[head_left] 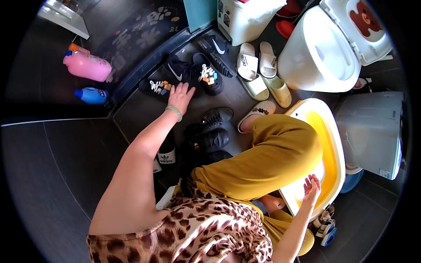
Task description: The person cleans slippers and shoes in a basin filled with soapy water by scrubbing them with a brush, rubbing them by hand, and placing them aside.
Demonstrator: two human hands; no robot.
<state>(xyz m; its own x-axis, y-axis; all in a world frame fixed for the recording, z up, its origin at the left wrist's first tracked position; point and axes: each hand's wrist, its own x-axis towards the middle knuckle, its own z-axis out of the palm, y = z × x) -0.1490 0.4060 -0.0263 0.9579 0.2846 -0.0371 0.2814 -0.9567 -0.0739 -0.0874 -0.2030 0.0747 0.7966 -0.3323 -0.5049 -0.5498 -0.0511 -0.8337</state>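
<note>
My left hand reaches forward over the dark floor, fingers spread and holding nothing. Its fingertips are close to a black slipper with white and coloured charms; I cannot tell whether they touch. The matching slipper lies just beyond, beside black sneakers with a white swoosh. At my right side, my right hand hangs above a white and yellow basin, its fingers loosely bent and apart with nothing in them. Black shoes and black adidas slides are below my left forearm.
Pale slippers stand before a white toilet with its lid up. A white bin, a grey tub and small shoes are around. Pink and blue bottles stand at the left by a raised sill.
</note>
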